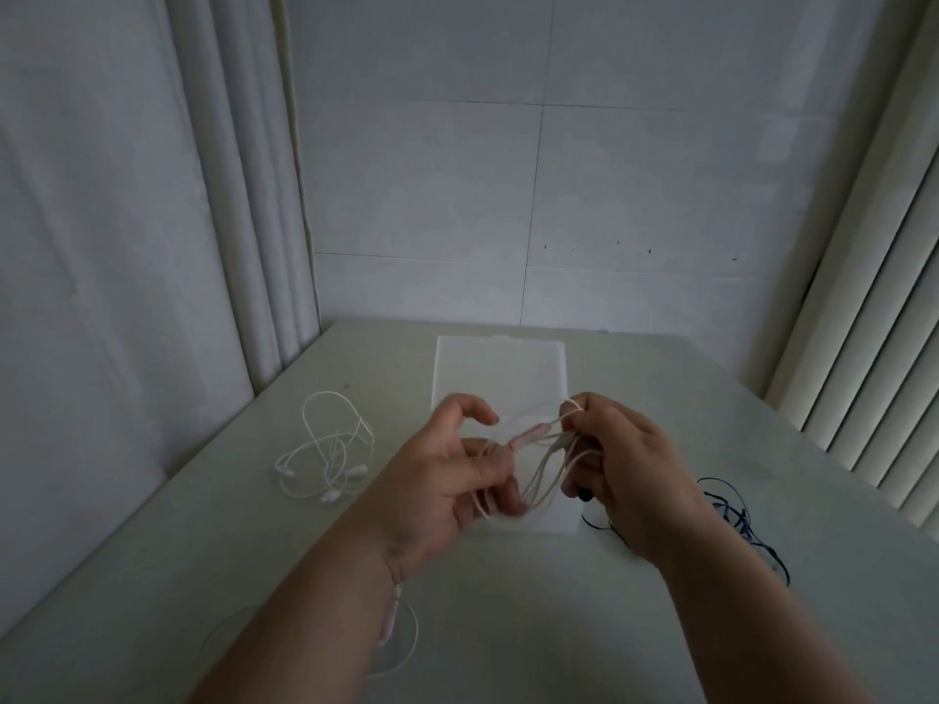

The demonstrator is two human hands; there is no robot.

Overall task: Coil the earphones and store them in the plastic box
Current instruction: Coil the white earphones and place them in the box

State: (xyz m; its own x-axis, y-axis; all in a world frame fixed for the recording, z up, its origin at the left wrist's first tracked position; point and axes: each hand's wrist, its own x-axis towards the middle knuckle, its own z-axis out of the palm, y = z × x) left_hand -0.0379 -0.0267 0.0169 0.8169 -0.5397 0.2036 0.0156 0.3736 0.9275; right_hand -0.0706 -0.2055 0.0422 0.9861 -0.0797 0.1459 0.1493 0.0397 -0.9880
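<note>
Pale pink earphones (538, 462) hang in several loops between my two hands above the table. My left hand (447, 480) has the loops around its lower fingers, thumb and forefinger apart. My right hand (615, 459) pinches the cable's upper end at its fingertips. The tail of this cable (401, 632) runs down under my left wrist and curls on the table. A clear plastic box (498, 378) lies open on the table right behind my hands, its near part hidden by them.
White earphones (327, 454) lie in a loose tangle on the table at the left. Dark blue earphones (747, 525) lie tangled at the right, partly under my right forearm. Walls and curtains close in behind and at both sides of the pale table (508, 627).
</note>
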